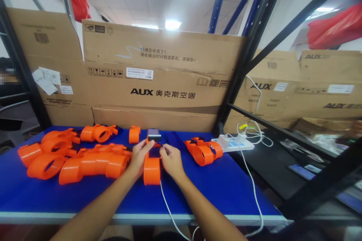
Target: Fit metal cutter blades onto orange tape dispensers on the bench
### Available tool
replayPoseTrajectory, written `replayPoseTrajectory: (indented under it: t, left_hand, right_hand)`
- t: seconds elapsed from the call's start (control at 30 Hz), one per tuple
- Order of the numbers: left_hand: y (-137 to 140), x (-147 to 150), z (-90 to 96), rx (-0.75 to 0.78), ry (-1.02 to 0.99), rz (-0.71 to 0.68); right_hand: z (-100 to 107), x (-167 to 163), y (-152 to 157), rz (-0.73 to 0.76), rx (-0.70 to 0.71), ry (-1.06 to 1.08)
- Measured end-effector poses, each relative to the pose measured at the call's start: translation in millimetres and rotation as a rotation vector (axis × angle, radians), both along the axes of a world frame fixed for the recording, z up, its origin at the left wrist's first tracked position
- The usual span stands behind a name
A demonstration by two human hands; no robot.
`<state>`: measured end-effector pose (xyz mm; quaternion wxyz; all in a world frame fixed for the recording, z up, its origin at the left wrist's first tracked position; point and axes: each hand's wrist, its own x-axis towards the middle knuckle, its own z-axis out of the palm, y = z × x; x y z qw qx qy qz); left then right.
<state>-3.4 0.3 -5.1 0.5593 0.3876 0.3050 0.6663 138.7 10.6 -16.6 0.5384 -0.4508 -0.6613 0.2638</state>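
My left hand (pixel 139 157) is closed on the upper part of an orange ring-shaped plastic piece (pixel 152 172), its thumb by a dark block at the top. The ring end faces me, low between my wrists. My right hand (pixel 172 161) is closed in a pinch just right of the same piece, beside a small dark bit; what its fingertips hold is too small to make out. Right behind my hands lies a phone-like device (pixel 153 132). A single orange piece (pixel 134 134) stands behind my left hand, and a few more orange rings (pixel 204 154) lie to the right.
Several orange ring pieces (pixel 93 165) are grouped on the left of the blue table (pixel 195 196). A white power strip (pixel 233 144) with plugs sits at the right edge. A white cable (pixel 169 211) runs over the front edge. Cardboard (pixel 164 71) walls the back; a black rack post (pixel 236 83) stands right.
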Motion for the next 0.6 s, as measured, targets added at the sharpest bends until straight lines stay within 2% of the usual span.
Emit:
replayPoseTrajectory:
  t: [0.3,0.6]
  left_hand:
    - [0.9,-1.7,1.2,0.015,0.009,0.019]
    - [-0.5,0.1,4.4,-0.030,-0.088,0.026]
  right_hand:
    - [-0.4,-3.6,-0.5,-0.030,0.001,0.005]
    - [-3.7,-4.0,5.1,0.002,-0.041,0.053]
